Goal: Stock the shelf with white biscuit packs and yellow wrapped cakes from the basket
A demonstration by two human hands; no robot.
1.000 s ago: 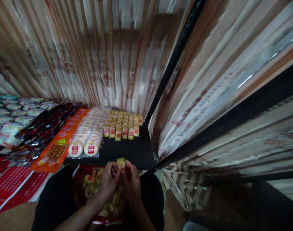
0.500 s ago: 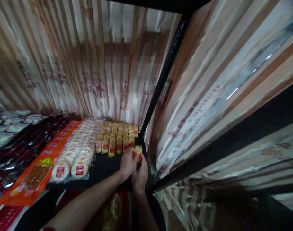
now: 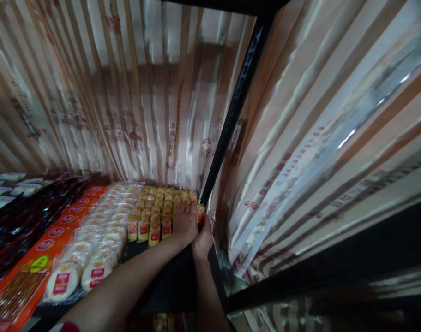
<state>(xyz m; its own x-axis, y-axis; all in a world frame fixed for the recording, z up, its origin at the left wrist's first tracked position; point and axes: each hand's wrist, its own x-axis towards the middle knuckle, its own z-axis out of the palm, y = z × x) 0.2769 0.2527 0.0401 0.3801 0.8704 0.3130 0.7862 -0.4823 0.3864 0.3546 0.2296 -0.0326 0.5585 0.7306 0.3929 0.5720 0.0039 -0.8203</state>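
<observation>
My left hand point(image 3: 185, 225) lies over the right part of the rows of small yellow snack packets point(image 3: 154, 233), fingers stretched out and pointing to the back. Just beside it, my right hand point(image 3: 202, 240) has its fingers around a small yellow snack packet point(image 3: 200, 211) at the right end of the rows, by the black post. The lower part of that packet is hidden behind the hands. Several yellow packets under my left hand are covered too. The packets stand upright in close rows, with red and white labels on their fronts.
Left of the yellow packets are round white crackers point(image 3: 96, 275) in clear wrap, orange bags of sticks point(image 3: 54, 246) and dark shiny packs point(image 3: 27, 221). A slanted black post point(image 3: 231, 120) rises at the shelf point(image 3: 169, 281) corner. Striped sheeting point(image 3: 155, 92) hangs behind.
Both hands have moved further back, the packet carried along to the end of the rows. My left hand has let go of it and spread over the rows. The view has shifted closer.
</observation>
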